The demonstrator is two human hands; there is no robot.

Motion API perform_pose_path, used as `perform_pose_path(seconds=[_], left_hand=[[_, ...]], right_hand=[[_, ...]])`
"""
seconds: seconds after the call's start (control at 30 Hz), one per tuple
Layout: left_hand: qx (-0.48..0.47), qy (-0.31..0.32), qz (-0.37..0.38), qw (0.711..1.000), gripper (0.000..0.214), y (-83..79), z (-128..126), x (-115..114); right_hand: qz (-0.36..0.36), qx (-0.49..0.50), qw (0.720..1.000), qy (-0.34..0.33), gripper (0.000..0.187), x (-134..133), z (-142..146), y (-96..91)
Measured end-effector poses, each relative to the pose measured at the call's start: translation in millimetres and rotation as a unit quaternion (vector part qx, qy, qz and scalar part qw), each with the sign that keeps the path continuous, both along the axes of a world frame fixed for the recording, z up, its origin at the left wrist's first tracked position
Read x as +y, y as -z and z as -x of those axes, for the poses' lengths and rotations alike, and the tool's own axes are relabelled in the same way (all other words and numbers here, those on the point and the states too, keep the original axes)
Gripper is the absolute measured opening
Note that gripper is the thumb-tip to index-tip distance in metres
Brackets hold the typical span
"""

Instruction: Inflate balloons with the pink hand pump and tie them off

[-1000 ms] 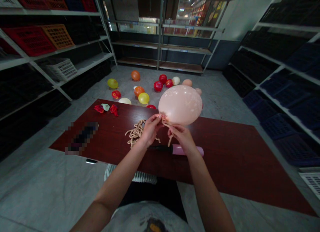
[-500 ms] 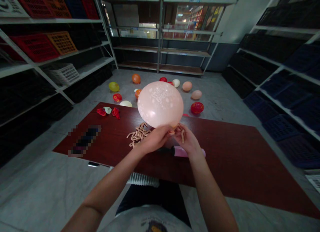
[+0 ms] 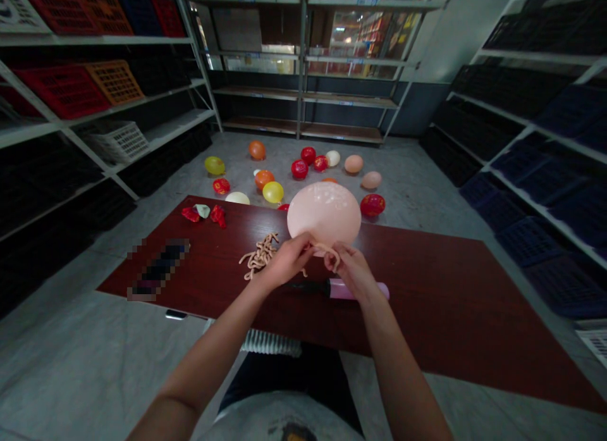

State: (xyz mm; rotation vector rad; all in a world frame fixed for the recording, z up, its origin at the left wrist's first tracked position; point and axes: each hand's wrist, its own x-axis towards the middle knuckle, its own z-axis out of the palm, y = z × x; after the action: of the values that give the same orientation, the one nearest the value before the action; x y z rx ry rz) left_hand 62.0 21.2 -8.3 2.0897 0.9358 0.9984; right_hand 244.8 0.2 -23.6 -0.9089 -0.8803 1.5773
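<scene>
A pale pink inflated balloon (image 3: 324, 210) with faint white print stands just beyond my two hands, over the table. My left hand (image 3: 294, 259) is closed, with thumb and fingers pinched at the balloon's neck end. My right hand (image 3: 349, 264) is also closed, gripping a short tan cord (image 3: 336, 259) that curls down from its fingers. A tan strip spans the gap between both hands; whether it is cord or balloon neck I cannot tell. Below lies a pink and black hand pump (image 3: 342, 289). A heap of tan cords (image 3: 260, 256) rests left of my left hand.
On the dark red table (image 3: 450, 302) lie uninflated red balloons (image 3: 218, 216), a pale green one (image 3: 203, 210) and a blurred-out object (image 3: 159, 270). Several inflated balloons, such as a yellow one (image 3: 273, 192), are on the floor. Shelves (image 3: 348, 100) and crates (image 3: 61, 90) surround the table.
The pink balloon has moved down and right, exposing red and yellow balloons behind it. My hands have drawn slightly apart, with the tan strip now showing between them.
</scene>
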Motion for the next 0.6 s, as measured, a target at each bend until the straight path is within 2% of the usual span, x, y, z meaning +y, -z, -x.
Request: perform_pose_path(seconds=[0.1, 0.2, 0.27, 0.37, 0.43, 0.5, 0.6], left_hand=[[-0.156, -0.012, 0.084, 0.984, 0.025, 3.9, -3.3, -2.4], [-0.301, 0.016, 0.194, 0.934, 0.031, 7.0, -7.7, -3.5], [-0.356, 0.016, 0.239, 0.903, 0.032, 8.4, -9.6, -3.8], [-0.384, -0.013, 0.277, 0.881, 0.034, 9.4, -9.7, -4.4], [-0.398, -0.028, 0.302, 0.866, 0.038, 9.8, -8.7, -5.3], [-0.398, -0.028, 0.322, 0.859, 0.039, 9.7, -7.0, -6.6], [-0.364, 0.009, 0.303, 0.881, 0.035, 7.1, -4.0, -7.7]], right_hand=[[-0.028, -0.077, 0.996, -0.029, 0.038, 0.2, -4.7, 3.0], [-0.052, -0.139, 0.987, -0.069, 0.033, -0.8, -9.7, 1.3], [-0.074, -0.165, 0.977, -0.109, 0.037, -1.4, -11.2, -1.9], [-0.103, -0.203, 0.962, -0.15, 0.025, -1.5, -9.6, -7.0], [-0.085, -0.173, 0.97, -0.147, 0.024, -1.5, -5.8, -8.8], [-0.041, -0.085, 0.989, -0.113, 0.025, -1.4, -0.1, -8.1], [-0.004, 0.032, 0.999, -0.04, 0.026, -1.3, 9.2, -1.6]])
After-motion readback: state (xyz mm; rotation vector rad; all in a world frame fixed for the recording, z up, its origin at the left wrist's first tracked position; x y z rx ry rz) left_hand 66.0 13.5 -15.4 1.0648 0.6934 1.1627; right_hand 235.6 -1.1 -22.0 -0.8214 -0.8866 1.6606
